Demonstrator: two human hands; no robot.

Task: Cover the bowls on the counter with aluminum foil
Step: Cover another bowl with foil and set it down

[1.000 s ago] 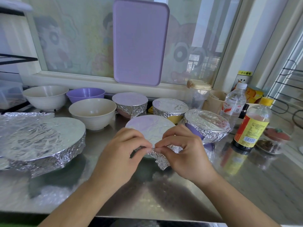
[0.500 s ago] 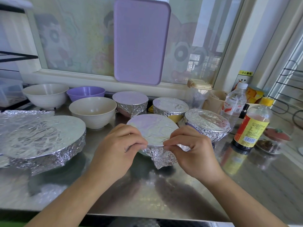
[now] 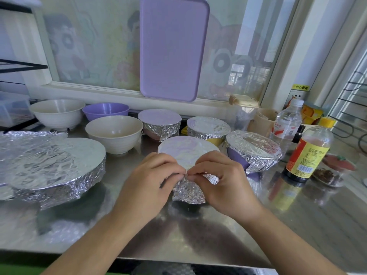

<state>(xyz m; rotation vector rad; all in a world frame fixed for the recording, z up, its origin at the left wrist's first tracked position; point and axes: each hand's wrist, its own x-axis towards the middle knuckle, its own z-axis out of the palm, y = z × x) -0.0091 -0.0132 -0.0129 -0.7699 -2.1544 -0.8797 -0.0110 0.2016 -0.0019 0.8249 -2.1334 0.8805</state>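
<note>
The stainless bench (image 3: 297, 225) carries everything. Behind the grip, against the window, leans a lilac tray (image 3: 173, 46). To the left of the grip sits a large foil-wrapped dish (image 3: 59, 165), with a loose foil sheet (image 3: 23, 139) lying over its far side. Beyond the grip to the left stand three uncovered bowls: a cream bowl (image 3: 114, 133), a white bowl (image 3: 57, 114) and a purple bowl (image 3: 105, 111). Beyond it and to its right are three bowls already covered: a pink foil-covered bowl (image 3: 159, 124), a yellow foil-covered bowl (image 3: 208, 129) and a purple foil-covered bowl (image 3: 254, 151). Further right stand a sauce bottle (image 3: 307, 153) and a water bottle (image 3: 286, 124).

Directly under the grip sits the bowl in hand (image 3: 186, 149), its top spread with foil and a crumpled foil skirt (image 3: 188, 191) hanging down its near side to the bench. The left hand (image 3: 151, 181) and the right hand (image 3: 222, 181) meet at the near rim, fingertips touching each other, each pinching the foil edge between thumb and curled fingers.
</note>
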